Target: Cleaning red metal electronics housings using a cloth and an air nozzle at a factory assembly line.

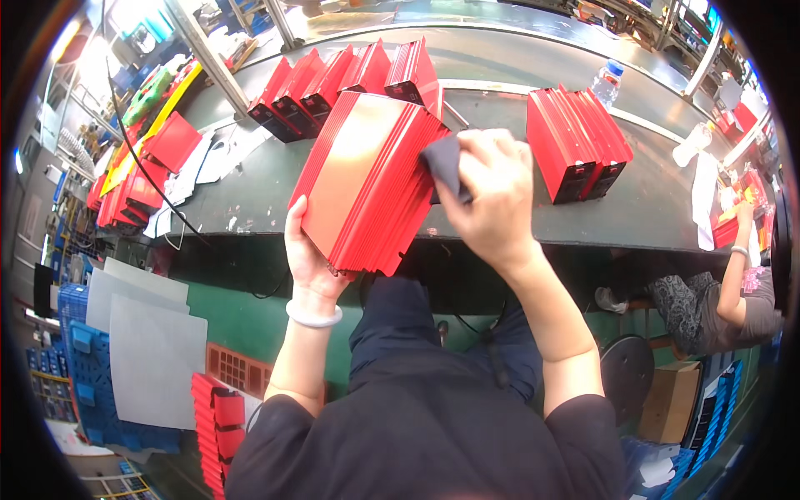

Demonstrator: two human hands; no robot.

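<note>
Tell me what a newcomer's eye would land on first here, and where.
First, the big red ribbed case near the centre, held by the left hand, with the right hand gripping a dark cloth at its right edge. Next, the row of similar red cases beyond it on the dark bench, and another red group farther right.

Tilted red casing (360,179), dark cloth (443,163)

A blue-capped bottle (607,86) stands upright; a cardboard box (669,404) sits near a round black stool (627,372).
</note>
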